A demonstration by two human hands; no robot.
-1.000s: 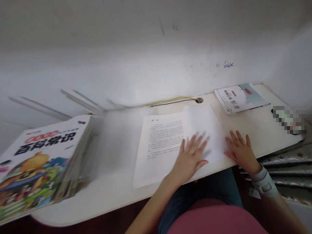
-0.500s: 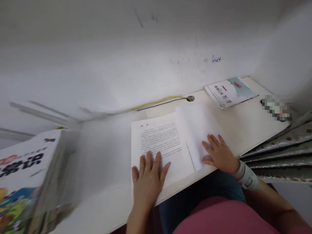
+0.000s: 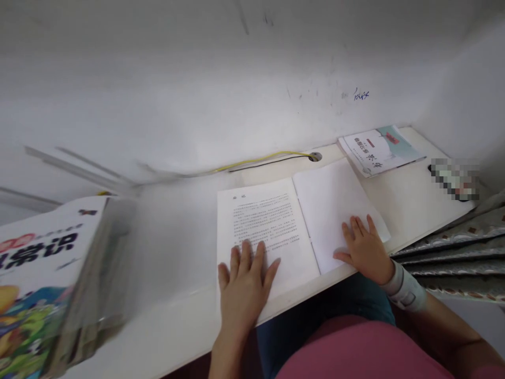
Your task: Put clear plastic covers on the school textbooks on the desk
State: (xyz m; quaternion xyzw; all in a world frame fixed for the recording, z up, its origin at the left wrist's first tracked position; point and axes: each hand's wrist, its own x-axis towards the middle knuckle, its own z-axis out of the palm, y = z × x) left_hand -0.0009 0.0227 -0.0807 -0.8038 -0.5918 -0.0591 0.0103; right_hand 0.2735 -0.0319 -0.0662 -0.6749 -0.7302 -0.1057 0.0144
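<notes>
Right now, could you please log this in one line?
book: open; left hand: spread on printed page; right hand: spread on blank page

- Bench (image 3: 177, 310): white top.
- Open book (image 3: 302, 226) (clock centre): spread, printed page (image 3: 264, 221) at 9 o'clock, blank page (image 3: 329, 208) at 3.
- Cable hole (image 3: 315, 157): near 12 o'clock; yellow cable (image 3: 272, 155) and black cable (image 3: 268, 163) toward 11.
- Booklet (image 3: 382, 151): between 1 and 2 o'clock, cover up.
- Pixelated object (image 3: 453, 179): between 2 and 3 o'clock.
- Book stack (image 3: 43, 284): between 8 and 9 o'clock.
</notes>
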